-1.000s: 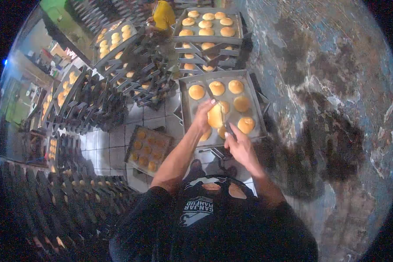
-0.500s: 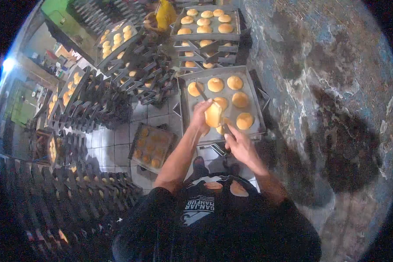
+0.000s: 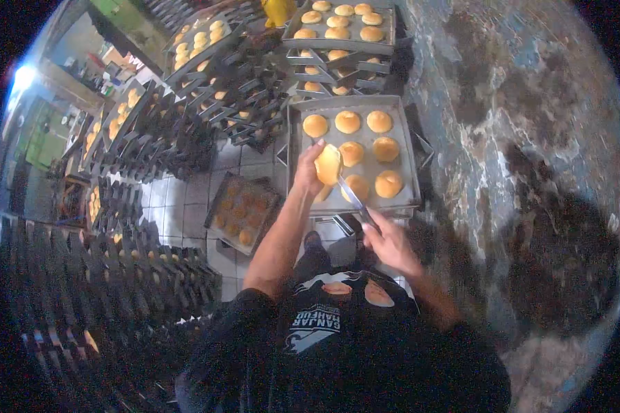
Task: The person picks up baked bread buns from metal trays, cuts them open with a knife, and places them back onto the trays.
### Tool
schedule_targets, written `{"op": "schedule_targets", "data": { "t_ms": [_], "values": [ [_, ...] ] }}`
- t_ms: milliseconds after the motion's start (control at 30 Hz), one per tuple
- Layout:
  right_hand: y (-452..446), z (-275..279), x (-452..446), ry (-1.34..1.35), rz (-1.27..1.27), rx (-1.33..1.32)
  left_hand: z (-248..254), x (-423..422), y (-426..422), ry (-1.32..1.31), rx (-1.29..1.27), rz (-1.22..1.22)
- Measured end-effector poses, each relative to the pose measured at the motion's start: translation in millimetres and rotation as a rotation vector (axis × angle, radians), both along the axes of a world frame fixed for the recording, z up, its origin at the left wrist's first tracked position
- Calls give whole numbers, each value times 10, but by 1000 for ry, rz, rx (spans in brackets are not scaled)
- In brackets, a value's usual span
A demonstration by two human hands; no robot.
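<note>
My left hand (image 3: 310,170) holds a golden bun (image 3: 328,165) with a pale yellow face showing, above the left part of a metal tray (image 3: 412,165). In my right hand (image 3: 391,244) is the handle of a long flat blade (image 3: 353,195), likely a knife or spatula, whose tip reaches the lower right edge of the held bun. Several round buns, one of them a golden bun (image 3: 386,149), lie on the tray's pale lining. The blade crosses in front of a bun at the tray's near side.
Beyond the tray rises a stack of bun trays (image 3: 393,31). More stacked trays (image 3: 238,29) stand to the left. A lower tray of buns (image 3: 217,224) sits near the tiled floor (image 3: 165,206). A stained wall (image 3: 517,124) is on the right. Yellow clothing (image 3: 277,12) shows at the top.
The blade has swung from across the held bun down to its lower right, and my right hand has moved back slightly. My left hand with the bun has shifted a little up and left.
</note>
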State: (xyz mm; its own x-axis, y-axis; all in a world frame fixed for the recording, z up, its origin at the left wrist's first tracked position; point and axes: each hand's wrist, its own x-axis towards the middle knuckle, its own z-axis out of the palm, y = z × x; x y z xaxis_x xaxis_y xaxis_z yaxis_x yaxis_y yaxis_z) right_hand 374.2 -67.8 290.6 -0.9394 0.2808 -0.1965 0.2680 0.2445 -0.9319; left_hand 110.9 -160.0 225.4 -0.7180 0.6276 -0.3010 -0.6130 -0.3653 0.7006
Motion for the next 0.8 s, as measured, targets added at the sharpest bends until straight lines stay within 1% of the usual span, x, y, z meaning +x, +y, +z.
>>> {"op": "schedule_targets", "data": {
  "t_ms": [33,100,133,167,233,267,300,367,400,467,500,533,567,633,667,700,733,767,800],
  "values": [
    [-12,-55,69,-4,18,-2,-36,-47,-45,-4,-2,18],
    [-21,-188,130,-11,8,-117,-109,-103,-103,-159,44,0],
    [-26,-259,49,-9,9,-131,-159,-61,-84,-143,55,-13],
    [-42,-356,-102,-18,3,-132,-222,3,-20,-152,53,-18],
    [-89,-563,-510,-63,-51,-49,-257,135,109,-243,66,110],
    [-66,-608,-712,0,-22,-32,-249,122,139,-248,26,102],
    [-64,-695,-802,-14,-27,-36,-323,44,113,-262,20,98],
    [-33,-851,-1033,-44,-27,-50,-439,-223,81,-163,-89,87],
    [-7,-925,-990,-64,-22,-184,-454,-375,73,-102,-218,131],
    [60,-741,-806,-137,-56,-207,-732,-776,36,-64,-248,168],
    [41,-711,-650,-192,-130,-263,-913,-902,3,-36,-291,199],
    [68,-707,-580,-243,-202,-316,-1013,-1022,-25,2,-389,172],
    [126,-712,-565,-263,-203,-316,-1132,-1138,-35,-18,-393,170],
    [155,-687,-493,-305,-266,-275,-1362,-1245,-58,175,-570,157],
    [182,-777,-534,-312,-281,-267,-1445,-1298,-15,157,-710,74],
    [194,-837,-620,-351,-342,-188,-1544,-1359,62,130,-701,52],
    [222,-912,-676,-370,-381,-112,-1613,-1456,97,449,-909,112],
    [241,-964,-685,-375,-378,-108,-1683,-1589,121,780,-1108,171],
    [244,-919,-764,-375,-475,-271,-1579,-1765,174,693,-1067,89]
  ]
}}
